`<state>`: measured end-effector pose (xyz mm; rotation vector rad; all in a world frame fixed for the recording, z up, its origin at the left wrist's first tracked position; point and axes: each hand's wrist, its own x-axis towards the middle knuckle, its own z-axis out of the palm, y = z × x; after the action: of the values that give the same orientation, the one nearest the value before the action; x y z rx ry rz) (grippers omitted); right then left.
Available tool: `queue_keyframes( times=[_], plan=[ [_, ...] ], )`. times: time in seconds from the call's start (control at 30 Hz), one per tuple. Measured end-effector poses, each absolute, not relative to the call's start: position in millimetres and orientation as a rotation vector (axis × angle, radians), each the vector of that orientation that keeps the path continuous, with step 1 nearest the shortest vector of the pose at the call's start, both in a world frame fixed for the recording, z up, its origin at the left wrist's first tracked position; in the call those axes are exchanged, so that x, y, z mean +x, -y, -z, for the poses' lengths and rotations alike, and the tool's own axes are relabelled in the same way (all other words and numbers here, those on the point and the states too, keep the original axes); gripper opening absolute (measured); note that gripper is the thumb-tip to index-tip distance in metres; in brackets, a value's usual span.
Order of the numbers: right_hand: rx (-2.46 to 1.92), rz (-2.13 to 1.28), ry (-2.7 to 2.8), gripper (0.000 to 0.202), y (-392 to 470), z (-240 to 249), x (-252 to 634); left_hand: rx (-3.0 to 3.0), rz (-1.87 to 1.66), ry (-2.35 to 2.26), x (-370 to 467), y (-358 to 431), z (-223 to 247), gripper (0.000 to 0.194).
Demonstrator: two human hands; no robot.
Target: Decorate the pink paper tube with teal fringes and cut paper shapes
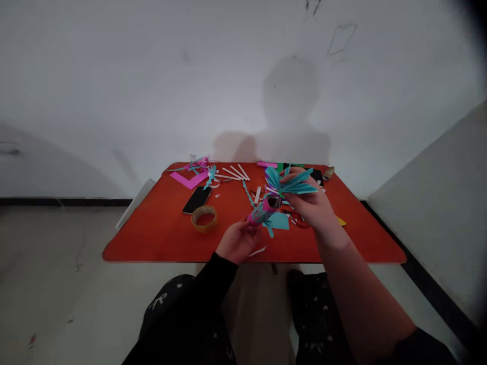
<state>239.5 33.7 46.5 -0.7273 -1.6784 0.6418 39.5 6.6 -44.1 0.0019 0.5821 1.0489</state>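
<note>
My left hand (238, 241) is wrapped round the lower end of a pink and teal paper tube (261, 212), which tilts up to the right with its dark open end showing. Just above that opening, my right hand (307, 203) grips a teal folded-paper piece (299, 183) that fans out like wings or petals. Purple paper shows at its left side. Beneath the tube a teal paper sheet (279, 221) lies on the red table (160, 238), with red-handled scissors (300, 221) beside it, partly under my right hand.
A tape roll (204, 219) and a black phone (197, 199) lie left of my hands. Farther back are a pink paper piece (189, 180), white strips (238, 173), scraps, and a pink roll (267, 165). A white wall (171, 91) rises behind the table.
</note>
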Motion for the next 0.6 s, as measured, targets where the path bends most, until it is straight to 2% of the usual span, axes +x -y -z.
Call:
queue_keyframes(
  times=[0.33, 0.47, 0.6],
  plan=[
    [-0.845, -0.483, 1.865, 0.025, -33.5, -37.3, 246.5, -0.006, -1.070, -0.586, 39.9, -4.9, 33.2, 0.014],
    [-0.865, -0.528, 1.931, 0.029, -31.3, -36.9, 248.3, -0.014, -1.067, -0.600, 39.6, -4.8, 30.5, 0.017],
    [-0.864, -0.542, 1.976, 0.040, -29.8, -34.9, 250.6, -0.011, -1.072, -0.583, 39.1, -4.3, 30.8, 0.016]
  ],
)
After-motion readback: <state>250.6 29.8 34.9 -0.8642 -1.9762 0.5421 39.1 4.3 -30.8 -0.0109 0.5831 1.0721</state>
